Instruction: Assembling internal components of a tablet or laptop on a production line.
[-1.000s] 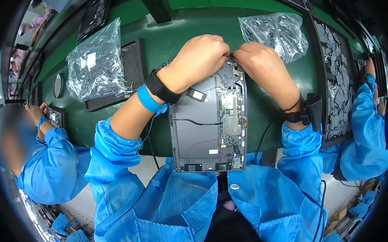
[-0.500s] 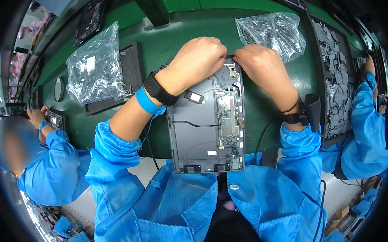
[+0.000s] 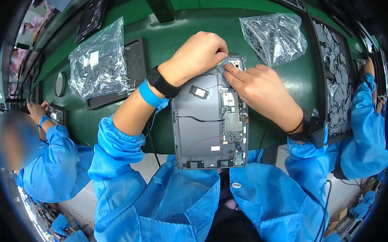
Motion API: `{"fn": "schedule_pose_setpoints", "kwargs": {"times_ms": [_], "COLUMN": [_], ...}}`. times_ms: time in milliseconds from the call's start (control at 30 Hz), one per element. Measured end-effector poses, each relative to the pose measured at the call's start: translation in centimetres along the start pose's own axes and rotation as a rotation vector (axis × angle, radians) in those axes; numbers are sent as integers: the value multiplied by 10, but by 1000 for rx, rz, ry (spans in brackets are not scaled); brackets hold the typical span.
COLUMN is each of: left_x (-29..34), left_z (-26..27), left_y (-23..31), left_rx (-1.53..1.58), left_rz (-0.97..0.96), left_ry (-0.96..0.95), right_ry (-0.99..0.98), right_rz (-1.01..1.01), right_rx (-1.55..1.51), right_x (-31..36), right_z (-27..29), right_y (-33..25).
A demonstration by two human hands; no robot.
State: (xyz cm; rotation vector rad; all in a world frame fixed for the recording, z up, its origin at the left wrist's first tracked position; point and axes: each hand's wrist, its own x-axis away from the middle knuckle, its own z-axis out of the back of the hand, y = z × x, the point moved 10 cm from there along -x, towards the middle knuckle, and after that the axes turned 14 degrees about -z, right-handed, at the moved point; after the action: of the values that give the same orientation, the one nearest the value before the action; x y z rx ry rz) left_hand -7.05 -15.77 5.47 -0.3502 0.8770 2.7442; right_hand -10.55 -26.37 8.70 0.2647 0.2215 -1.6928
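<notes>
The opened tablet (image 3: 195,136) lies before you on the table (image 3: 163,39), likely for reach. Your right hand (image 3: 258,87) touches its grey flap (image 3: 220,70), perhaps steadying it; its fingers' grip, like your left hand (image 3: 200,52)'s, is unclear.

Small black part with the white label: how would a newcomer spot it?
On the green table, find the open grey device. Left of its circuit board lies the small black part, tilted. Unlike the black cable below, it is blocky and white-labelled.
</notes>
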Motion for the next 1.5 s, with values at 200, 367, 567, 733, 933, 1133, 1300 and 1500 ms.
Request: {"fn": "schedule_pose_setpoints", "kwargs": {"times_ms": [200,367,567,733,933,1133,1300,1500], "left_x": [8,3,5,6,6,4,6,7], "left_z": [3,3,4,1,1,-3,-5,-8], "left_y": [-5,-1,0,12,21,18,21,24], "left_rx": [38,24,10,-121,-180,-187,-266,-282], "left_rz": [6,-16,-28,-81,-143,-131,-110,-97], "left_ry": [57,31,61,89,113,70,70,40], "right_ry": [-34,129,147,100,89,56,49,-11], "right_rz": [104,126,-117,-148,-251,-210,-191,-144], "right_rx": [125,134,192,238,288,239,151,146], "right_x": [-3,10,10,8,10,7,8,4], "right_z": [-15,3,-4,-16,-17,-19,-13,-14], "right_y": [-8,-10,4,-2,-2,0,6,9]}}
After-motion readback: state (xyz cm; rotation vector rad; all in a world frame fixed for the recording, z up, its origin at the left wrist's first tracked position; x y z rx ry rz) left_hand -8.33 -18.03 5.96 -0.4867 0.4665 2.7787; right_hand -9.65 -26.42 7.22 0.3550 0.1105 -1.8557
